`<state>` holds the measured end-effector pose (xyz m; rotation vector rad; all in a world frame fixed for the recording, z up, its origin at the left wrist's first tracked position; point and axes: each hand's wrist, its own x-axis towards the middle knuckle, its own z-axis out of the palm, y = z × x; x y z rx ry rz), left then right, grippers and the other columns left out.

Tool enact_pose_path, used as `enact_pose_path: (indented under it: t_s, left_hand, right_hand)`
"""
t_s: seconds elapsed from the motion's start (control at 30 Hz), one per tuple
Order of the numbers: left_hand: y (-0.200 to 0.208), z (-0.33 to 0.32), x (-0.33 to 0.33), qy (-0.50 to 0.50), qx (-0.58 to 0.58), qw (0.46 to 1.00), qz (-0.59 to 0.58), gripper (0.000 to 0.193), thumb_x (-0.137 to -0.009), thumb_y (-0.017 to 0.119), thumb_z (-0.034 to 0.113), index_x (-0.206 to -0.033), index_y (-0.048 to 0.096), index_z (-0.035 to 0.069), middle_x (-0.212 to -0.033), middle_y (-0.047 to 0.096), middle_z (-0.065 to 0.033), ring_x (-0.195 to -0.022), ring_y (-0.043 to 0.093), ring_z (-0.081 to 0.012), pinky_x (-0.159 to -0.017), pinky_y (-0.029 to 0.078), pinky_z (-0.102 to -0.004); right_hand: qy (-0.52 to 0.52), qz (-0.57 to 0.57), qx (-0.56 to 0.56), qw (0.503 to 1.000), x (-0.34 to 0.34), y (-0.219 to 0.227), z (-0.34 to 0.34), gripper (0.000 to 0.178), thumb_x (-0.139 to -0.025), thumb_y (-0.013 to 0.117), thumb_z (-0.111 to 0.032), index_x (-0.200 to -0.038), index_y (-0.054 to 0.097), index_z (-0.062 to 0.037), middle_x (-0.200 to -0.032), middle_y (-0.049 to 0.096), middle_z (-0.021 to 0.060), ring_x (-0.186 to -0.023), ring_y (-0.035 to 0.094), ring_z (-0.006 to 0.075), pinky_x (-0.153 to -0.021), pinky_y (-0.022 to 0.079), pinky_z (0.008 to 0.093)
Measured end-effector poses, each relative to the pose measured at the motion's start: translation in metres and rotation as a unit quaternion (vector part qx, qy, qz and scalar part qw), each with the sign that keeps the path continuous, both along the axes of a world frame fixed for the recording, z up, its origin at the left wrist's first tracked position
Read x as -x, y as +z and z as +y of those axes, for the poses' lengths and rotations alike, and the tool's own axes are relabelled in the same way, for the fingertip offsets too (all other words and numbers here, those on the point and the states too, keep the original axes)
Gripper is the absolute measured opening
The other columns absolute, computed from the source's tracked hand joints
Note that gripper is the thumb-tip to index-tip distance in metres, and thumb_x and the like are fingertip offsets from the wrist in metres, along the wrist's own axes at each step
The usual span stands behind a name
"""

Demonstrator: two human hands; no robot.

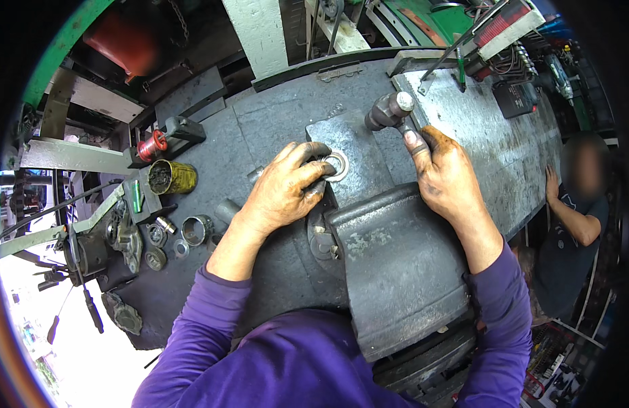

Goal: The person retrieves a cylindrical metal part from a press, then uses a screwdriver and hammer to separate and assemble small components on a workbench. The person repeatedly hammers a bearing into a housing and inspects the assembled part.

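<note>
A large grey bench vise (396, 272) stands in front of me, and its flat metal block (361, 146) reaches away from me. On that block lies a small round metal ring (338, 164), perhaps a bearing. My left hand (284, 183) is closed on the ring's left side with its fingertips, which hide part of it. My right hand (447, 173) grips a ball-peen hammer (389, 111) by its handle, thumb along it. The hammer head is raised to the right of the ring, apart from it.
Left on the dark workbench (260, 115) are a yellow tin (173, 177), a metal cup (196, 230), a red spool (152, 146) and a casting (127, 238). A metal plate (491, 149) covers the right side, where another person (576, 224) stands, hand on its edge.
</note>
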<state>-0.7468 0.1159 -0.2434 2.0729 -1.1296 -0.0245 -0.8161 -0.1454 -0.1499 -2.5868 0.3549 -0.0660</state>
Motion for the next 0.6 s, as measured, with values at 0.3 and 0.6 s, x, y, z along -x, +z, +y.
enact_pose_path:
  t_s: [0.3, 0.6]
  left_hand:
    - [0.012, -0.01, 0.017, 0.206, 0.224, 0.813, 0.497, 0.026, -0.104, 0.07, 0.015, -0.119, 0.073, -0.005, -0.093, 0.077, -0.009, -0.08, 0.071, -0.0126, -0.071, 0.058, -0.0273]
    - [0.0, -0.017, 0.004, 0.253, 0.14, 0.891, 0.35, 0.033, -0.098, 0.072, 0.014, -0.126, 0.071, -0.004, -0.11, 0.074, -0.0151, -0.077, 0.07, -0.0174, -0.073, 0.057, -0.0309]
  right_hand:
    - [0.007, 0.017, 0.003, 1.0, -0.001, 0.006, 0.003, 0.047, -0.107, 0.058, -0.04, -0.112, 0.069, 0.005, -0.092, 0.072, 0.0318, -0.095, 0.07, 0.0505, -0.082, 0.055, 0.054]
    - [0.009, -0.006, 0.008, 1.0, -0.001, 0.0, 0.0, 0.049, -0.107, 0.058, -0.041, -0.113, 0.069, 0.0065, -0.095, 0.072, 0.0321, -0.097, 0.07, 0.0505, -0.084, 0.055, 0.0534]
